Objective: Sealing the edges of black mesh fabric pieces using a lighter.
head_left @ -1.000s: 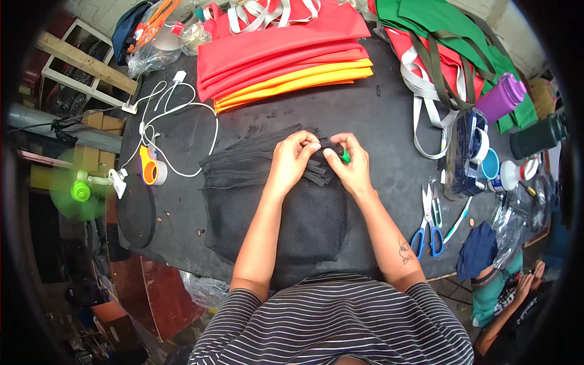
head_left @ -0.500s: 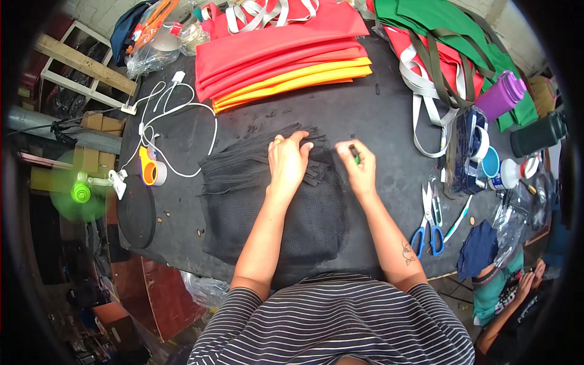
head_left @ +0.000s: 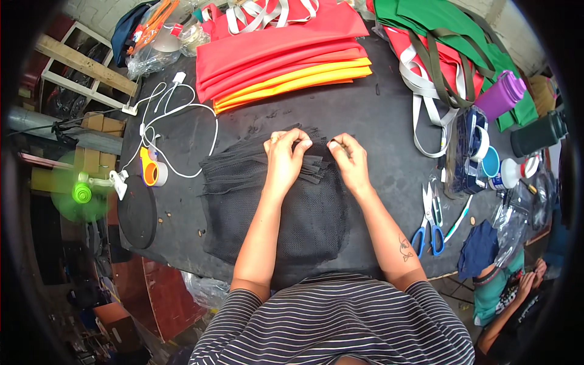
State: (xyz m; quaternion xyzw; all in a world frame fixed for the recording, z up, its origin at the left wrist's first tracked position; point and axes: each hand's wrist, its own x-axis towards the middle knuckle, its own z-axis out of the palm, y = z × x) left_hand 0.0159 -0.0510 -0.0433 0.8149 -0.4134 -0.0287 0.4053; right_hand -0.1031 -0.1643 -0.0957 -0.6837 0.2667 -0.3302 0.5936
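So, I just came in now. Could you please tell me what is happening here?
A person in a striped top is working over black mesh on a dark table. The left hand is at its gathered strips, and the right hand is just beside it. Both have thumb and fingertips close together; what they pinch is too small to tell. Scissors lie to the right.

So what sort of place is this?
Probably a small sewing or fabric workshop: black mesh lies on the dark worktable, with a pile of folded red and yellow cloth beyond it and blue-handled scissors to the right.
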